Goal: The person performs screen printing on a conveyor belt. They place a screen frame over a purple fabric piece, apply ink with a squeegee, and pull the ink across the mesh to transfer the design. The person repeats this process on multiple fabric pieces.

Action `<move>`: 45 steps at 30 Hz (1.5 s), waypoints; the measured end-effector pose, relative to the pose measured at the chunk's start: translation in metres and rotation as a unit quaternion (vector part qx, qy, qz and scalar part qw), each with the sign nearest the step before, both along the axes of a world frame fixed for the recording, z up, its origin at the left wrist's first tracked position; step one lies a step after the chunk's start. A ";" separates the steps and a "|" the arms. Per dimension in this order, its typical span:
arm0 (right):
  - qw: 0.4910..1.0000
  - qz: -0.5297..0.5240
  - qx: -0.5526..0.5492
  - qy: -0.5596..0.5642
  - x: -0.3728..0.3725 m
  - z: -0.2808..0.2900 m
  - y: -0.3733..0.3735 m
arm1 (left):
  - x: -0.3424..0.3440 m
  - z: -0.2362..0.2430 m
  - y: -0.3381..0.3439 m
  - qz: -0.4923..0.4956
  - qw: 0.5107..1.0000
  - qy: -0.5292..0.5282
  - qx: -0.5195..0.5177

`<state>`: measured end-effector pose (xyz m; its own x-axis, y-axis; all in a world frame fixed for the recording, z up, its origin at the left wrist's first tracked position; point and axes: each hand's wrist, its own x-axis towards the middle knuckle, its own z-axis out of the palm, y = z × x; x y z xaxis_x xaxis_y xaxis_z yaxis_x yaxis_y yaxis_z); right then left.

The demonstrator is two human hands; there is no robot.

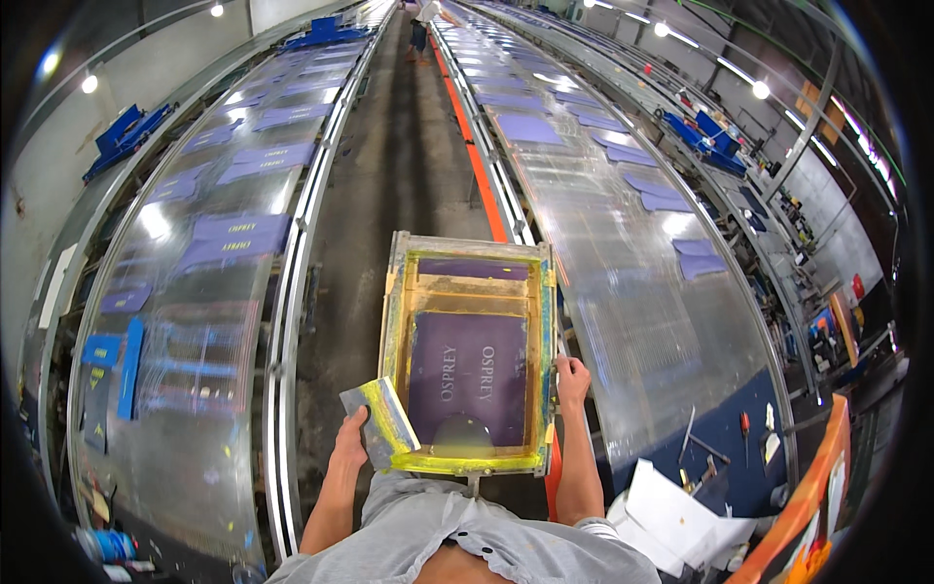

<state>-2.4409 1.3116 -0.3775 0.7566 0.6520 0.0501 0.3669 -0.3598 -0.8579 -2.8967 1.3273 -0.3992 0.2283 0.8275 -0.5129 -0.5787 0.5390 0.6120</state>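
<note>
A wooden screen printing frame (543,292) is in front of my body, above the aisle, its edges smeared with yellow ink. Its dark purple mesh (467,409) carries two rows of pale lettering, and yellow-green ink (472,463) lies along the near end. My right hand (572,378) is closed around the frame's right side. In my left hand (350,438) is a flat grey squeegee (381,417) coated in yellow ink; it leans over the frame's near left corner, and part of the grip is hidden.
Long printing tables flank the aisle, with purple fabric pieces (233,241) on the left and more purple fabric (699,259) on the right. Tools such as a screwdriver (745,424) and white paper (671,516) lie at the near right. A person (420,34) stands far down the aisle.
</note>
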 end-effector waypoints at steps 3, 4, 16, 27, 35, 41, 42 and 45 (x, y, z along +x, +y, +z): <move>0.998 -0.009 0.059 0.037 0.037 -0.011 0.096 | 0.034 0.015 0.122 -0.053 0.998 0.012 0.013; 0.999 -0.035 0.012 0.006 0.052 -0.009 0.117 | 0.049 0.020 0.161 -0.084 0.996 -0.019 0.034; 0.930 -0.343 0.010 0.129 0.184 0.039 0.225 | 0.294 0.078 0.524 -0.415 0.907 -0.042 -0.049; 0.867 -0.466 0.064 0.168 0.261 0.009 0.411 | 0.493 0.082 0.805 -0.567 0.823 0.027 0.012; 0.828 -0.535 0.100 0.132 0.281 -0.008 0.616 | 0.618 0.035 1.032 -0.607 0.794 -0.020 0.018; 0.793 -0.589 0.117 0.102 0.288 -0.062 0.727 | 0.657 -0.036 1.152 -0.617 0.785 -0.056 -0.007; 0.795 -0.587 0.120 0.097 0.287 -0.071 0.742 | 0.660 -0.040 1.172 -0.636 0.768 -0.075 -0.028; 0.797 -0.581 0.134 0.094 0.283 -0.089 0.774 | 0.649 -0.054 1.200 -0.608 0.781 -0.138 -0.025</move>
